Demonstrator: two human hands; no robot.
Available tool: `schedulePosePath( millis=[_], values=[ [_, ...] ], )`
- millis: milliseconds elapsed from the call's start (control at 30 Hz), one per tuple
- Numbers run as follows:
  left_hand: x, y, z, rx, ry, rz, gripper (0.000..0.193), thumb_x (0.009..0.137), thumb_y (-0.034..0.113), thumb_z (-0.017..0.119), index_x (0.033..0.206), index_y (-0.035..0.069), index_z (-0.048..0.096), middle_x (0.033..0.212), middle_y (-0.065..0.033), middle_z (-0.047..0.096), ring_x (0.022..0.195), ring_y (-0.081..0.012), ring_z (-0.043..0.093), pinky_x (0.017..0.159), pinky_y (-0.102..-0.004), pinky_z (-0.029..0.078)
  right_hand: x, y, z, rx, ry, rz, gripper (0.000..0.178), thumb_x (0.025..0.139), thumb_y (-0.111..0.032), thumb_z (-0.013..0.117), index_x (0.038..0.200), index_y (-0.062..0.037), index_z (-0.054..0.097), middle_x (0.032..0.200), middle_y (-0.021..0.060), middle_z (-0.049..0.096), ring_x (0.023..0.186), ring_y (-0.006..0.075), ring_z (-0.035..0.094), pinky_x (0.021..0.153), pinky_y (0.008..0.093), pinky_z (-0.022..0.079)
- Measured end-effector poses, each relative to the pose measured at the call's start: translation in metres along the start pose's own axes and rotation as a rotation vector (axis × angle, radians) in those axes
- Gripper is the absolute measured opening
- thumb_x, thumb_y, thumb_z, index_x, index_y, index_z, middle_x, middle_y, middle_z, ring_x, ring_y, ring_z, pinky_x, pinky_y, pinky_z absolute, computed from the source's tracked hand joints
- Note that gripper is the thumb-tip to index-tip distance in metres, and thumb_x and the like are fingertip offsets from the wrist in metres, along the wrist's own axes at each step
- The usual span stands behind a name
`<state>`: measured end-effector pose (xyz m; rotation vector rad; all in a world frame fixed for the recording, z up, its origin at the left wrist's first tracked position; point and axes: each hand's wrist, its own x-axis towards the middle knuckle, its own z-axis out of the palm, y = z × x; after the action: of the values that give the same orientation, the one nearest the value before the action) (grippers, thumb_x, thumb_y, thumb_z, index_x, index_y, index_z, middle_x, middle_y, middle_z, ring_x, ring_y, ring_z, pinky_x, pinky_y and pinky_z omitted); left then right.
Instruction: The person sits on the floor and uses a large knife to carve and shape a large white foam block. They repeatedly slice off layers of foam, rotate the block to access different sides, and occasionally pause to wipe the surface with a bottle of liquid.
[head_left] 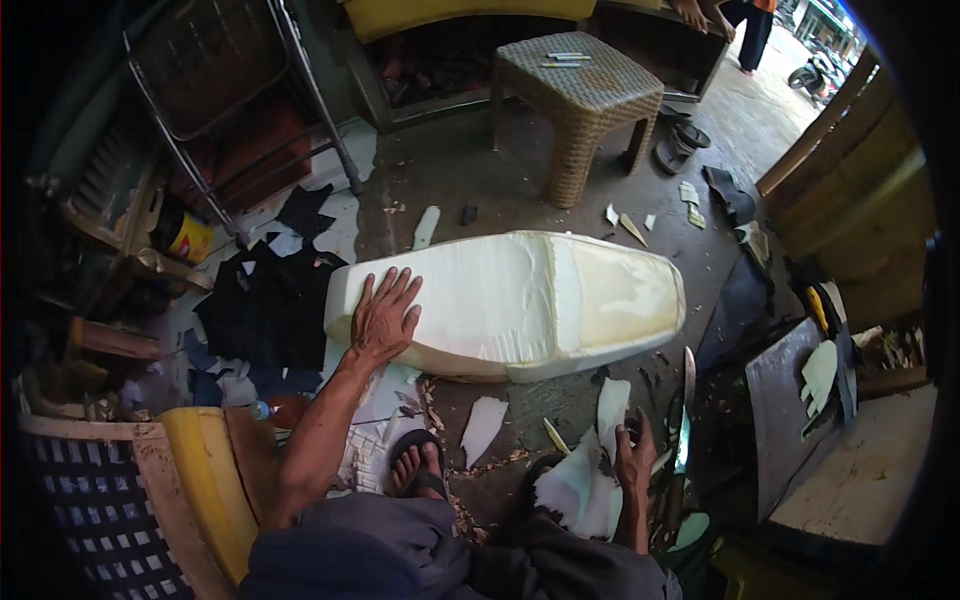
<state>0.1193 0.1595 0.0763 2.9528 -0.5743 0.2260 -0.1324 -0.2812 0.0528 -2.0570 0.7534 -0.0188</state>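
Note:
A long motorcycle seat foam (pixel 470 290), cream and white, lies across the floor in front of me. My left hand (pixel 385 318) rests flat on its left end with the fingers spread. Low on the right, my right hand (pixel 635 450) is beside white foam offcuts (pixel 580 485), its fingers apart; I see nothing held in it. A narrower foam strip (pixel 612 405) touches or lies just behind its fingertips. Just right of that hand is a long knife (pixel 685 430), blade pointing away from me.
A woven-pattern stool (pixel 580 85) with several cigarettes on top stands beyond the foam. Black material scraps (pixel 270 310) lie on the left, near a folding chair (pixel 225 80). Grey sheets (pixel 800 410) lean on the right. A person's bare feet (pixel 705 15) show at the top.

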Motion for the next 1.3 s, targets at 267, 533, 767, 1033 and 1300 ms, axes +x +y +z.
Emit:
schedulePosePath(
  millis=[267, 533, 767, 1033, 1300],
  values=[
    [-0.015, -0.117, 0.032, -0.97, 0.13, -1.115, 0.068, 0.108, 0.052, 0.035, 0.154, 0.003, 0.043, 0.154, -0.0184, 0.049, 0.145, -0.0324, 0.043, 0.117, -0.0463, 0.034, 0.004, 0.015, -0.013, 0.086, -0.045, 0.076, 0.06, 0.097, -0.024, 0.065, 0.149, -0.0003, 0.047, 0.128, 0.0225, 0.065, 0.113, 0.0313, 0.066, 0.096, 0.0409, 0.052],
    [-0.018, -0.15, 0.048, -0.777, -0.017, -1.072, 0.075, 0.107, 0.056, 0.031, 0.145, -0.005, 0.052, 0.149, -0.0235, 0.053, 0.142, -0.0352, 0.047, 0.116, -0.0412, 0.036, 0.059, -0.017, 0.052, 1.034, -0.325, 0.432, 0.071, 0.1, -0.049, 0.062, 0.152, -0.0048, 0.041, 0.145, 0.0206, 0.053, 0.126, 0.0348, 0.058, 0.106, 0.0506, 0.05],
    [-0.019, -0.193, 0.067, -1.19, -0.008, -1.168, 0.06, 0.106, 0.047, 0.039, 0.129, -0.002, 0.065, 0.13, -0.0241, 0.066, 0.117, -0.0346, 0.068, 0.097, -0.0484, 0.054, 0.101, -0.06, 0.067, 1.209, -0.233, 0.346, 0.066, 0.101, -0.046, 0.06, 0.149, -0.0046, 0.043, 0.149, 0.0152, 0.048, 0.141, 0.0333, 0.043, 0.118, 0.0543, 0.033],
    [0.008, -0.181, -0.004, -1.766, -0.22, -1.152, 0.04, 0.103, 0.031, 0.044, 0.12, 0.005, 0.069, 0.113, -0.0138, 0.075, 0.097, -0.0272, 0.075, 0.088, -0.0493, 0.061, 0.108, -0.165, 0.002, 1.202, -0.293, -0.021, 0.046, 0.102, -0.03, 0.06, 0.134, 0.0032, 0.055, 0.126, 0.0145, 0.064, 0.116, 0.0275, 0.064, 0.102, 0.0451, 0.054],
    [0.024, -0.211, 0.02, -1.703, 0.021, -1.107, 0.041, 0.104, 0.031, 0.043, 0.123, 0.002, 0.064, 0.115, -0.015, 0.073, 0.1, -0.0294, 0.074, 0.088, -0.0477, 0.06, 0.117, -0.176, 0.02, 1.36, -0.334, -0.057, 0.046, 0.099, -0.031, 0.065, 0.131, 0.0018, 0.055, 0.13, 0.0179, 0.062, 0.125, 0.0331, 0.06, 0.114, 0.0502, 0.045]
  ],
)
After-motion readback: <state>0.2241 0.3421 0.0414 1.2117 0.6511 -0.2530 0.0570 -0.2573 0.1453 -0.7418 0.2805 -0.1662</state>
